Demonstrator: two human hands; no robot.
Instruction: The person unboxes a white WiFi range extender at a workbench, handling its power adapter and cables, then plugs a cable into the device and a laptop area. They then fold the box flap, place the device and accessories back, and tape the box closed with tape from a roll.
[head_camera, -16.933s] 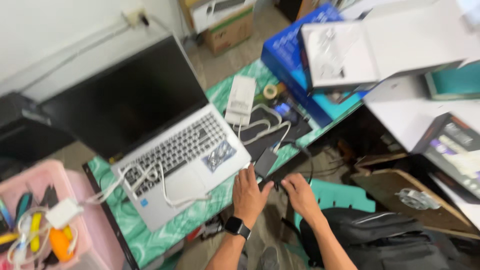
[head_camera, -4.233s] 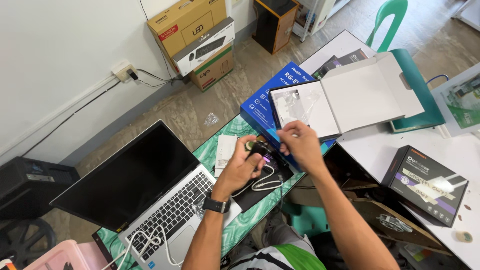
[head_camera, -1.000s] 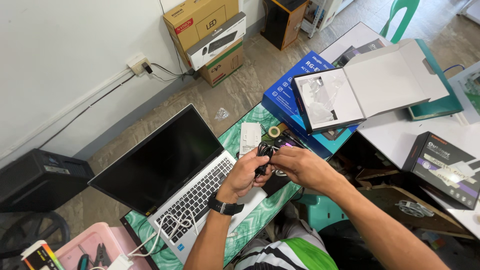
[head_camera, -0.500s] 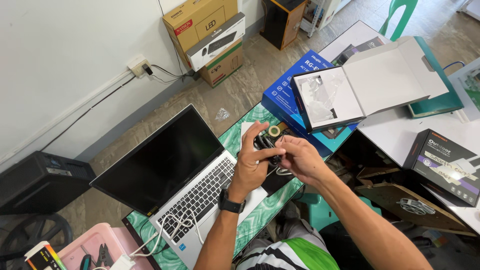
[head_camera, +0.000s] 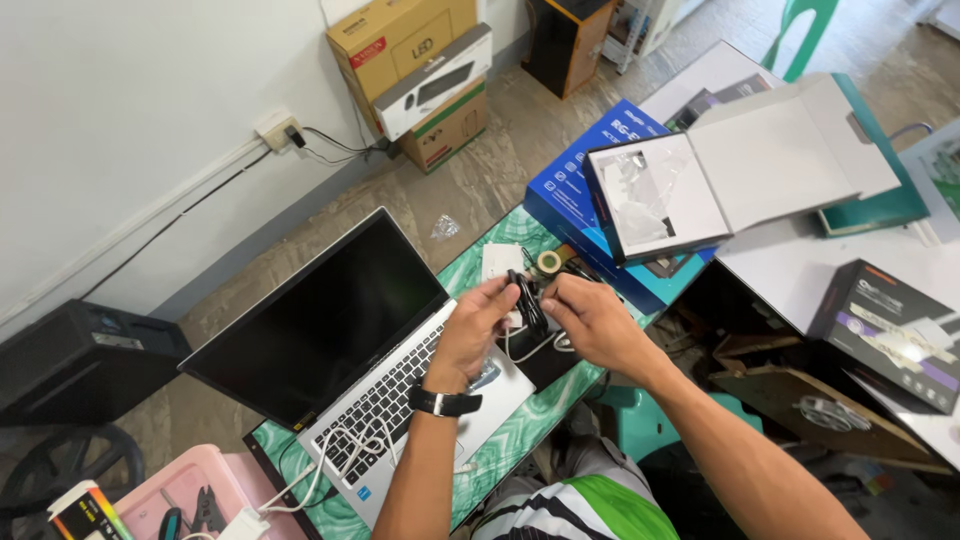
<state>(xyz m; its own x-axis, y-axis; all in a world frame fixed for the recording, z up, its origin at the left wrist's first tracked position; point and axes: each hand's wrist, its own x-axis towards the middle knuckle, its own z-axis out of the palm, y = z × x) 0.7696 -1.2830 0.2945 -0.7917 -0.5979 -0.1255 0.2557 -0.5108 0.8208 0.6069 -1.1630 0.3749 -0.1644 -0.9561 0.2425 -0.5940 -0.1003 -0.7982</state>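
My left hand (head_camera: 475, 328) and my right hand (head_camera: 590, 318) meet above the green table (head_camera: 520, 440), both gripping a bundle of black cable (head_camera: 527, 300) held upright between them. A white cable (head_camera: 530, 350) hangs below the hands. Just beyond the hands lie a white adapter (head_camera: 500, 262) and a small roll of tape (head_camera: 549, 262). An open silver laptop (head_camera: 350, 350) with a dark screen sits to the left, with a white cable (head_camera: 345, 455) lying across its palm rest. My left wrist wears a black watch (head_camera: 443, 402).
An open white box (head_camera: 740, 170) rests on a blue box (head_camera: 590, 190) at the right. A black product box (head_camera: 890, 330) lies on the white table. Cardboard boxes (head_camera: 410, 60) stand by the wall. A pink tray (head_camera: 170, 500) with tools sits at lower left.
My hands have drawn closer together on the black cable bundle and shifted slightly toward the laptop. The view has barely moved in the last second.
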